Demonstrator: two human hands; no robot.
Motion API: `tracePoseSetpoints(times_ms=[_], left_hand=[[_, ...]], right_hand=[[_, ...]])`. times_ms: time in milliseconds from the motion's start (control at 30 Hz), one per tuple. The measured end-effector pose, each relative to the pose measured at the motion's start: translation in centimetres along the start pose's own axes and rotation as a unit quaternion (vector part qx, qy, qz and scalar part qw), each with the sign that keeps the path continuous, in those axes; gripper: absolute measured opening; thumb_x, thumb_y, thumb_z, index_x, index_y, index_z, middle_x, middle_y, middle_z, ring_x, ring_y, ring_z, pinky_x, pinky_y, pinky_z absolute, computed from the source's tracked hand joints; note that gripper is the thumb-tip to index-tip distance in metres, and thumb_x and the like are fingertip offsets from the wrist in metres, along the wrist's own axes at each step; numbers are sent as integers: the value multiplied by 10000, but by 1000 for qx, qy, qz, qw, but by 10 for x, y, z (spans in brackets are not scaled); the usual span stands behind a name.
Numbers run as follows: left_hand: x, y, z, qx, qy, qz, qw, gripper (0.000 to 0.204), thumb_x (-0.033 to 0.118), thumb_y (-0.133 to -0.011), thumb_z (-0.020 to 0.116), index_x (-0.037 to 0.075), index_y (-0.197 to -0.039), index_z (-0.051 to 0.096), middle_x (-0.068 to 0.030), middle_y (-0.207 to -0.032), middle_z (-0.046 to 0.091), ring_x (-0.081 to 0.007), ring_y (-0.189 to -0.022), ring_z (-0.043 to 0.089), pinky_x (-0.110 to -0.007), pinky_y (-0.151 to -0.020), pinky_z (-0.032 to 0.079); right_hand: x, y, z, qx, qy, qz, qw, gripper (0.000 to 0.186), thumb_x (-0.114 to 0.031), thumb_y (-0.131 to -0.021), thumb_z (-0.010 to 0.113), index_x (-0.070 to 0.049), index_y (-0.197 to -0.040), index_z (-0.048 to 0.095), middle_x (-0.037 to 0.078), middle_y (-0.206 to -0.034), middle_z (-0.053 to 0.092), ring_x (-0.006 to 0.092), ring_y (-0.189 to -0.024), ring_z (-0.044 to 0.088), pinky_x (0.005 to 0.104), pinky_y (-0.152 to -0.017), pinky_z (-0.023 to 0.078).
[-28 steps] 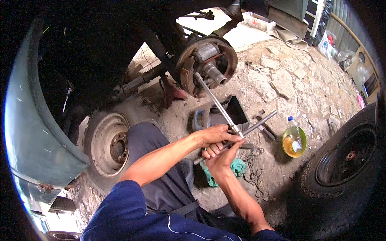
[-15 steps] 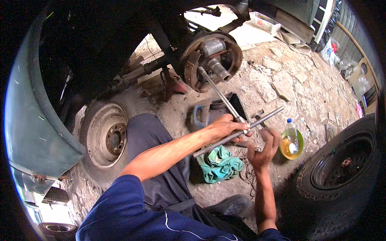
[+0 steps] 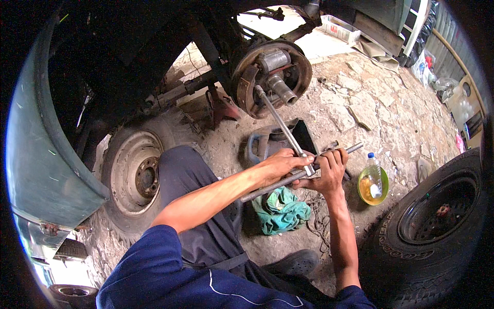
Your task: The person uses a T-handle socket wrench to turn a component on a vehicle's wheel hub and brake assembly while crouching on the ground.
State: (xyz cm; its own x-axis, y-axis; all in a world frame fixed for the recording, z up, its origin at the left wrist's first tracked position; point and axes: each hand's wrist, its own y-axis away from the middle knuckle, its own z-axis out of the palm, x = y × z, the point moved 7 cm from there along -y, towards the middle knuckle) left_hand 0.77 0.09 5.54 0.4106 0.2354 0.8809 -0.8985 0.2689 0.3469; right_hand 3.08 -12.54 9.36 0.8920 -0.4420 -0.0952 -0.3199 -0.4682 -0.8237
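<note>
Below the exposed brake assembly (image 3: 272, 77), the left grip (image 3: 283, 165) is clasped about the near end of a metal extension (image 3: 280, 122) reaching it, the right grip (image 3: 331, 172) around its crossbar (image 3: 267, 189); turning appears the step in hand, and calls for a seated far end. On the ground (image 3: 329, 123), a green bowl (image 3: 385, 188) contains apparently yellowish liquid (image 3: 365, 186) and a blue-capped bottle (image 3: 372, 174); the contents of a cut-open jug (image 3: 265, 142) are indiscernible.

On my feed I see a rough vehicle-repair workshop: a bared brake assembly (image 3: 273, 62) under a grey-green vehicle body (image 3: 51, 139), a red stand (image 3: 224, 110) near it, a loose wheel (image 3: 124, 177) toward the stone ground's (image 3: 393, 116) left edge, another wheel (image 3: 396, 237) at its right, corrugated sheeting (image 3: 460, 46) beyond the far-right corner.
</note>
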Motion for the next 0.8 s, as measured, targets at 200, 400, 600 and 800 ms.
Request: tracePoseSetpoints(times_ms=[200,400,600,800], left_hand=[[-5,1,-8,-6,-8,-25,1000,386,385,-901,650,28,-1047,622,-35,-909,627,-102,-660,600,-237,-498,491],[4,4,-2,-5,-82,-33,996,440,445,-880,657,24,-1002,612,-49,-879,621,-112,-662,608,-242,-521,495],[4,15,-2,7,-120,-59,991,484,481,-879,639,26,-1040,604,-44,-931,608,-126,-687,613,-253,-553,479],[12,24,-9,5,-164,-21,986,476,454,-896,628,58,-1157,587,-20,-984,614,-119,-778,615,-249,-545,480]], right_hand=[[-5,-16,-3,-4,-8,-43,999,712,-728,-435,729,-96,-650,483,41,-650,449,238,-652,495,402,-739,382],[0,-23,-6,-16,-46,-53,997,719,-704,-380,756,-82,-591,463,36,-591,422,229,-562,454,362,-593,342],[0,-29,-7,-32,-55,-62,996,714,-705,-383,795,-109,-591,463,18,-573,447,208,-538,485,343,-567,342],[-2,-34,-6,-78,-94,-43,992,685,-685,-419,797,-107,-591,474,26,-578,485,218,-547,504,349,-579,355]])
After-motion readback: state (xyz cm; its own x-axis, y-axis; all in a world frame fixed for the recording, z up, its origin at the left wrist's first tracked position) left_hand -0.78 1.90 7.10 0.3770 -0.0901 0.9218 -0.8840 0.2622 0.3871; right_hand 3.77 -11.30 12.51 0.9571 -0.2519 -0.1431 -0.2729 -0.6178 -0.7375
